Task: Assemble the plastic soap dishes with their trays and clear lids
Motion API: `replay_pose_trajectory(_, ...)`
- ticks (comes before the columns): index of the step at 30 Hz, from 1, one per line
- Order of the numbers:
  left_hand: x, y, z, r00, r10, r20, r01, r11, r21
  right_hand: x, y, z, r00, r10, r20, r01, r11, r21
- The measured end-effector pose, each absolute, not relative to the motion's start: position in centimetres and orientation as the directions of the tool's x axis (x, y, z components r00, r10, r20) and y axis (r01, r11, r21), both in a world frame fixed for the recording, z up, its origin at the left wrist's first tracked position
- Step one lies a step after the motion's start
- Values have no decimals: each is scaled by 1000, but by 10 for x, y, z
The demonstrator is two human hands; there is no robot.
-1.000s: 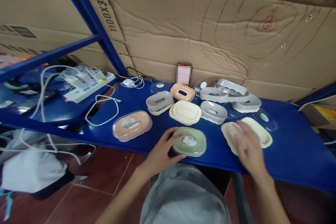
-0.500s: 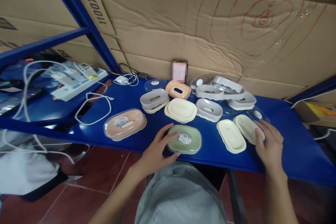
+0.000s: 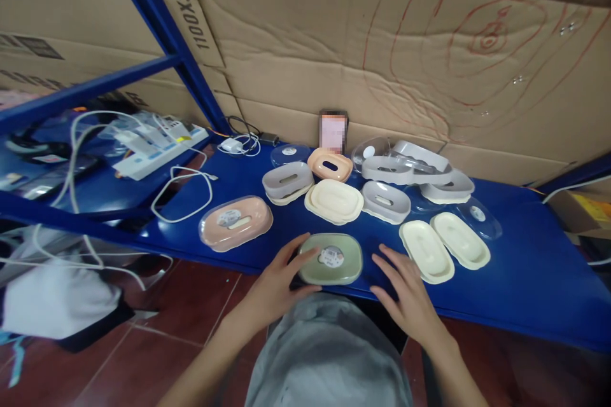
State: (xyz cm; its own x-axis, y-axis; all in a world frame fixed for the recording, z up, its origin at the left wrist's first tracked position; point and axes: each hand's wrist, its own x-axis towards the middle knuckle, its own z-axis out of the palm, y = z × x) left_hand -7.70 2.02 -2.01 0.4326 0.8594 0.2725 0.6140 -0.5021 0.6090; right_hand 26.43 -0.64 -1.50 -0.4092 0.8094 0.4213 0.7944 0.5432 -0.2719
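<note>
A green soap box (image 3: 351,267) with a clear lid and a round label lies at the table's front edge. My left hand (image 3: 281,273) is around its left end, thumb along the front side, forefinger over the lid and other fingers at the back. Just right of the box, my right hand (image 3: 405,292) hovers apart from it, fingers spread and holding nothing. Beyond that hand lie two cream oval trays, a nearer one (image 3: 426,251) and a farther one (image 3: 461,240). To the left sits a pink soap box (image 3: 238,222) under a clear lid.
Behind are a cream tray stack (image 3: 337,200), an orange soap dish (image 3: 329,164), several grey dishes (image 3: 386,200) and clear lids (image 3: 480,216). A phone (image 3: 333,131) leans on the cardboard wall (image 3: 286,44). At left lie a white cable (image 3: 181,219) and power strip (image 3: 157,156).
My right hand has left the cream trays and moved left toward the green soap box. The green box has shifted slightly left with my left hand. The view has turned a little.
</note>
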Motion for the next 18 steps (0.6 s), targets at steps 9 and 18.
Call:
replay_pose_trajectory(9,-170,32,27,-68,766,639,859,-281,428,248,-4,-22,-348,866,360,848,454,-274)
replay_pose_trajectory(18,-266,150,33,5,940,340,935,-125,332,245,-4,-26,-331,870,366,857,440,-268)
